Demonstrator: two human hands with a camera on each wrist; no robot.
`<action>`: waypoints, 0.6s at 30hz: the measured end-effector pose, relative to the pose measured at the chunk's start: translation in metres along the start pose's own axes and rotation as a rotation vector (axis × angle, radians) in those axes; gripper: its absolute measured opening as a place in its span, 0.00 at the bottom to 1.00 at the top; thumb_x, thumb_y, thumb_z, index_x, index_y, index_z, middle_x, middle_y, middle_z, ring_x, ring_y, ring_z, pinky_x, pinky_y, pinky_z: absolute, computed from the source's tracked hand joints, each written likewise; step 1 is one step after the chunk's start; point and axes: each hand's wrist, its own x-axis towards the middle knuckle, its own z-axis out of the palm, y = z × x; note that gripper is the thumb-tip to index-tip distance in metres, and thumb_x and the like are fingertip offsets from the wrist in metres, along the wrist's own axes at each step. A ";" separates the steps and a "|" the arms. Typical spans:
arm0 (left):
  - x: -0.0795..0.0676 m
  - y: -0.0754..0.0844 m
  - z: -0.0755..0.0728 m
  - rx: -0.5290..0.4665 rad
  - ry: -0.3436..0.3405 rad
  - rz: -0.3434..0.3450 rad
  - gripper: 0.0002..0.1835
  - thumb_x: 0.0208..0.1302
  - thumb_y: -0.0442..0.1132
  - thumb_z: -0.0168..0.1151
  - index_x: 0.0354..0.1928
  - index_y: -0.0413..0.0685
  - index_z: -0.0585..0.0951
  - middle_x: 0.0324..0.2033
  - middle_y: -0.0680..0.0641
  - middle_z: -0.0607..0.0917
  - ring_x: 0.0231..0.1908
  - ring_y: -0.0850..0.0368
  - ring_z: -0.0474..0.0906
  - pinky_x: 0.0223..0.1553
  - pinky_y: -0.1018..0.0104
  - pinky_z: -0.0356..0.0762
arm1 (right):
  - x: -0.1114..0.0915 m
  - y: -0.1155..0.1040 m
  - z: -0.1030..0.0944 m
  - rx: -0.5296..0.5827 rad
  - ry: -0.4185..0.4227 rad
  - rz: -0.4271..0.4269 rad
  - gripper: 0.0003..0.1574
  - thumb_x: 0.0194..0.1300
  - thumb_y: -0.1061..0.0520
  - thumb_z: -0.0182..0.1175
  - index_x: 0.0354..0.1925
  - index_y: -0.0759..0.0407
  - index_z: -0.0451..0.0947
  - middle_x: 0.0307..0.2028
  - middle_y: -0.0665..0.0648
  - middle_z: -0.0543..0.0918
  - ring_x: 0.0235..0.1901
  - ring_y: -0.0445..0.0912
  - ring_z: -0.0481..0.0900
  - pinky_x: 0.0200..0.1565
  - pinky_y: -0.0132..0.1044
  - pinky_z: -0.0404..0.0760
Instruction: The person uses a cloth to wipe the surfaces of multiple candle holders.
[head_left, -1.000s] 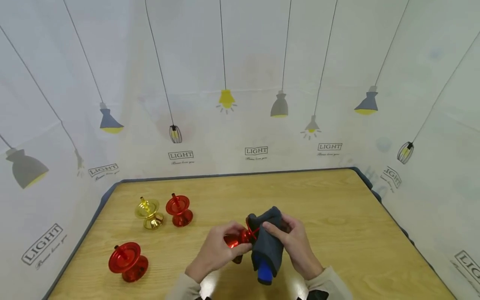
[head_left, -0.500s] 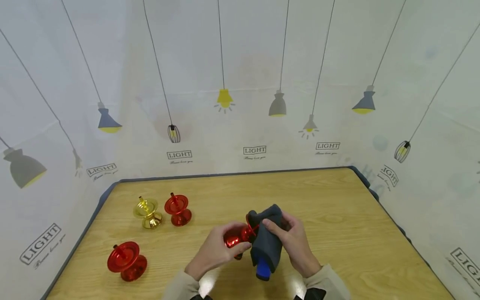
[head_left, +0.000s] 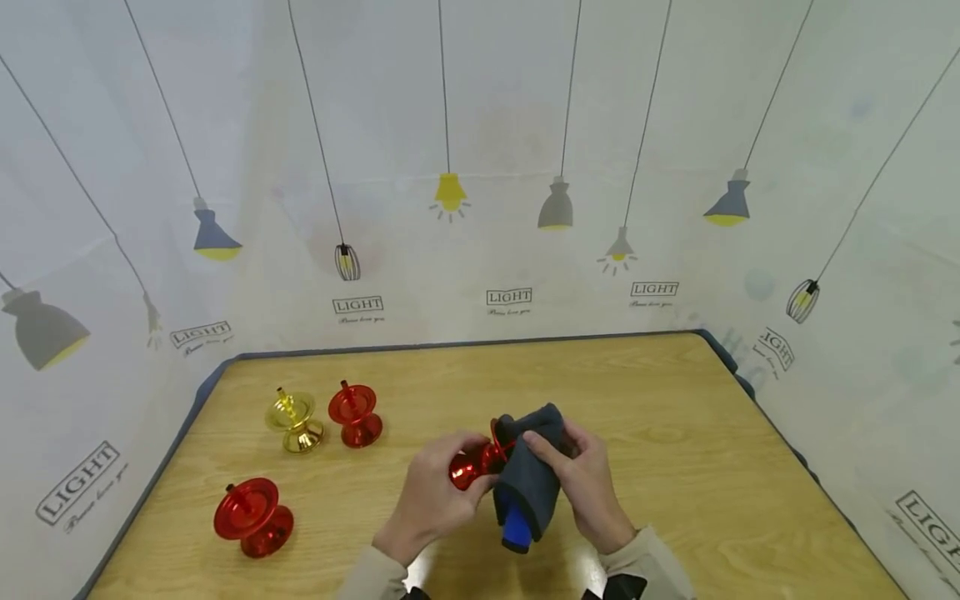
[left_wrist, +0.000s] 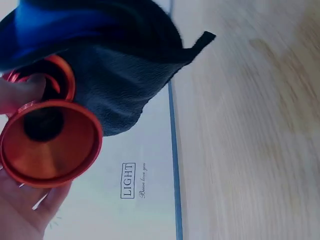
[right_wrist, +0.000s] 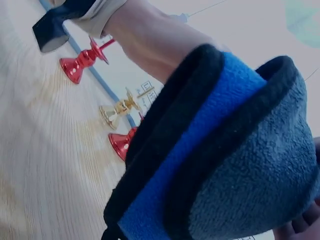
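Tilted on its side in the head view, a shiny red candle holder (head_left: 465, 472) is gripped by my left hand (head_left: 431, 496), fingers and thumb around its base and stem. Its hollow round base (left_wrist: 65, 157) faces the left wrist camera. My right hand (head_left: 588, 483) holds a folded dark grey cloth (head_left: 531, 492) with a blue inner side, thumb on top. The cloth wraps over the holder's dish, hiding most of it and the spike. In the right wrist view the cloth (right_wrist: 250, 165) covers most of the right hand's fingers.
On the table's left stand a gold candle holder (head_left: 294, 421), a red candle holder (head_left: 356, 414) beside it, and another red one (head_left: 253, 515) nearer the front. Behind the wooden table (head_left: 712, 467) rises a white curtain (head_left: 495, 100) printed with lamps.
The red holder in my left hand has turned a little, its base showing more toward the head camera. The cloth's hanging blue end has swung slightly left. The standing holders stay put.
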 end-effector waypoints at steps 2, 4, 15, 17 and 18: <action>0.000 0.001 -0.004 -0.119 -0.098 -0.095 0.18 0.55 0.36 0.77 0.48 0.46 0.83 0.40 0.48 0.89 0.39 0.59 0.86 0.39 0.69 0.85 | 0.000 0.001 -0.002 -0.008 -0.037 -0.017 0.23 0.64 0.58 0.70 0.55 0.66 0.82 0.42 0.59 0.87 0.39 0.46 0.85 0.41 0.35 0.85; -0.001 0.000 -0.008 -0.249 -0.196 -0.191 0.16 0.60 0.38 0.74 0.49 0.46 0.83 0.42 0.46 0.89 0.41 0.58 0.87 0.42 0.70 0.85 | 0.000 0.002 -0.005 -0.030 -0.080 -0.040 0.22 0.64 0.59 0.70 0.54 0.67 0.82 0.41 0.59 0.87 0.38 0.45 0.85 0.40 0.35 0.85; -0.001 -0.021 -0.018 -0.908 -0.582 -0.492 0.23 0.75 0.41 0.53 0.53 0.20 0.75 0.35 0.54 0.87 0.35 0.64 0.84 0.40 0.70 0.81 | 0.000 0.007 -0.013 -0.075 -0.272 -0.131 0.19 0.67 0.61 0.67 0.52 0.71 0.81 0.41 0.55 0.88 0.37 0.44 0.85 0.39 0.35 0.84; -0.002 -0.021 -0.019 -0.951 -0.601 -0.515 0.25 0.75 0.42 0.52 0.55 0.19 0.74 0.37 0.54 0.87 0.36 0.64 0.85 0.43 0.69 0.82 | 0.000 0.008 -0.013 -0.077 -0.278 -0.124 0.19 0.67 0.61 0.67 0.53 0.71 0.81 0.41 0.55 0.88 0.38 0.44 0.85 0.40 0.35 0.84; -0.002 -0.020 -0.019 -0.933 -0.595 -0.512 0.25 0.76 0.42 0.52 0.55 0.20 0.74 0.38 0.52 0.88 0.37 0.63 0.85 0.43 0.68 0.82 | 0.000 0.008 -0.012 -0.082 -0.274 -0.122 0.19 0.67 0.61 0.67 0.53 0.71 0.81 0.41 0.56 0.87 0.37 0.44 0.85 0.40 0.35 0.84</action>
